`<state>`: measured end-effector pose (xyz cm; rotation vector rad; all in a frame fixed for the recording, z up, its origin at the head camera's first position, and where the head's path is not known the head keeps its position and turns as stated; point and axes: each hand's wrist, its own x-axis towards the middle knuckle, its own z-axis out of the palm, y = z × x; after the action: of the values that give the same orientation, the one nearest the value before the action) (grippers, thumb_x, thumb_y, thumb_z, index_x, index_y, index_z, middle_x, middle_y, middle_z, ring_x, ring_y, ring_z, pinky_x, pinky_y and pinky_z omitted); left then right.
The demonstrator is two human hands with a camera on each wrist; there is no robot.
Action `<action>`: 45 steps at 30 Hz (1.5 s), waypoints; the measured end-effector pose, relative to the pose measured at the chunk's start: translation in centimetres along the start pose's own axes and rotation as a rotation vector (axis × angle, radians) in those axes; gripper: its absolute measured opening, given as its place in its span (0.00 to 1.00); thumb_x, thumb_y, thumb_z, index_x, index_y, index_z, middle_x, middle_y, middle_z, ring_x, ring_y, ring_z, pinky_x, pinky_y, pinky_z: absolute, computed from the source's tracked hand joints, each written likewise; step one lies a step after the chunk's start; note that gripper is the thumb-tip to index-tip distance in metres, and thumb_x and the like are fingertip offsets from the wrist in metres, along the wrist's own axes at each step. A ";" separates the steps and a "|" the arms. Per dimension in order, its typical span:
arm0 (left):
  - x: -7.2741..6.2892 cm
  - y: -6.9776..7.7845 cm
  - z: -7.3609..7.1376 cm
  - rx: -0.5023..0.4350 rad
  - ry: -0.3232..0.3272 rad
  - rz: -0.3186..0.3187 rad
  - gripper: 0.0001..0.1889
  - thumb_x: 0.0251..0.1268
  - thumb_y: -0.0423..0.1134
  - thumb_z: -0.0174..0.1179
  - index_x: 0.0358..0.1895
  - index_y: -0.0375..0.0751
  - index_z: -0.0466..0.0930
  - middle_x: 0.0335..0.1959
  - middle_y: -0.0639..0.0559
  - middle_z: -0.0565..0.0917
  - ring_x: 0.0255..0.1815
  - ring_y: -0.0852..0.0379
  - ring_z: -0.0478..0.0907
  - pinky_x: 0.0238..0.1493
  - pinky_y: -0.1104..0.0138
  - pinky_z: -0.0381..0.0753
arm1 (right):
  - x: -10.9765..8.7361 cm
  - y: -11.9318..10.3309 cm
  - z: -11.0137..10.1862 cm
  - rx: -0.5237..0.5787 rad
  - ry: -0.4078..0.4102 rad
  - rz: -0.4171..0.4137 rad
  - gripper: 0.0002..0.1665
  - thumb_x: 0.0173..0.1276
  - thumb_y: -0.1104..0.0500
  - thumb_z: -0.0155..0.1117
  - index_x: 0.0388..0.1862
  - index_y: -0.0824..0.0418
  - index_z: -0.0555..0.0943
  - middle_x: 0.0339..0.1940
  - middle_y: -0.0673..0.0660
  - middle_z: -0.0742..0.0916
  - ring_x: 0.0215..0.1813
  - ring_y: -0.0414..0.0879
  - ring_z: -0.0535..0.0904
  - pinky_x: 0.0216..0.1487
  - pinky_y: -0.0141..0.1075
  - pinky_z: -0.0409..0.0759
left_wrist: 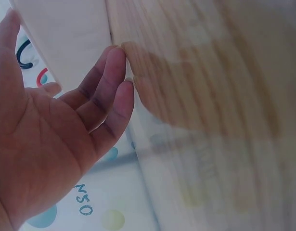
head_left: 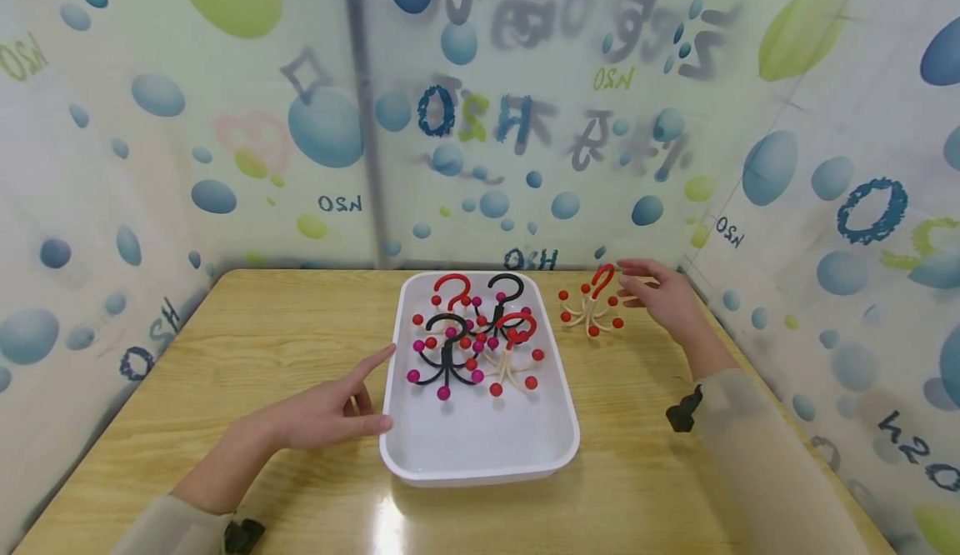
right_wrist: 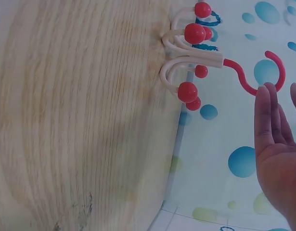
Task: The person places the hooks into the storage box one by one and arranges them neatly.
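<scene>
A white plastic tray (head_left: 480,455) holds several claw-shaped massagers with hook handles and ball-tipped arms, such as a black one (head_left: 447,359) and a cream one with a red hook (head_left: 507,363). My left hand (head_left: 322,413) is at the tray's left side, index finger and thumb spread against the rim, the other fingers loosely bent. To the right of the tray, another cream massager (head_left: 589,313) stands on its red-balled arms, red hook up. My right hand (head_left: 660,297) is beside that hook, its fingers (right_wrist: 264,115) nearly straight and the thumb apart. Whether they touch the hook I cannot tell.
The tray stands on a light wooden table (head_left: 300,330). Behind the table and along its right side hangs a pale curtain (head_left: 487,230) with blue and green spots. The table's back edge is close behind the tray and the lone massager.
</scene>
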<state>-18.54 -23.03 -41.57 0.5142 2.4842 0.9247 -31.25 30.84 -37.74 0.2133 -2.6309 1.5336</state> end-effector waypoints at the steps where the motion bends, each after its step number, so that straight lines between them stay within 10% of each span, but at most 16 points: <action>1: 0.0 0.0 0.0 0.000 0.001 0.000 0.55 0.75 0.63 0.68 0.92 0.62 0.40 0.47 0.49 0.83 0.44 0.52 0.80 0.46 0.59 0.80 | 0.2 0.1 0.1 -0.009 -0.003 0.000 0.29 0.88 0.51 0.61 0.82 0.58 0.75 0.76 0.66 0.81 0.56 0.47 0.90 0.53 0.32 0.90; 11: 0.0 -0.1 0.0 0.003 0.002 -0.002 0.55 0.75 0.63 0.69 0.92 0.63 0.41 0.47 0.49 0.83 0.44 0.52 0.80 0.46 0.59 0.80 | 1.3 0.4 1.0 -0.052 -0.069 -0.001 0.31 0.90 0.57 0.56 0.87 0.56 0.68 0.85 0.67 0.73 0.68 0.70 0.84 0.64 0.52 0.87; 19: 0.0 -0.1 0.0 0.004 0.003 0.000 0.55 0.75 0.63 0.69 0.92 0.62 0.41 0.47 0.49 0.83 0.44 0.52 0.80 0.46 0.59 0.81 | 1.3 0.8 1.3 -0.050 -0.036 0.010 0.31 0.89 0.56 0.59 0.86 0.56 0.70 0.76 0.71 0.78 0.66 0.70 0.86 0.62 0.44 0.88; 28: 0.0 -0.1 0.0 0.003 0.005 0.000 0.55 0.75 0.63 0.69 0.92 0.63 0.41 0.47 0.50 0.83 0.44 0.52 0.80 0.45 0.60 0.81 | 1.5 0.8 1.7 -0.038 0.028 0.048 0.26 0.89 0.58 0.59 0.81 0.60 0.76 0.63 0.70 0.81 0.54 0.58 0.92 0.47 0.25 0.87; 45: 0.0 -0.2 0.0 0.006 0.006 0.007 0.55 0.75 0.63 0.68 0.92 0.62 0.41 0.47 0.49 0.83 0.44 0.53 0.80 0.46 0.59 0.81 | -0.3 0.9 1.3 -0.022 0.072 0.007 0.26 0.87 0.55 0.63 0.77 0.65 0.79 0.56 0.68 0.87 0.47 0.44 0.92 0.48 0.27 0.88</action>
<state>-18.57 -23.15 -41.73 0.5226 2.4923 0.9231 -31.14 30.16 -39.15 0.1444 -2.5950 1.4843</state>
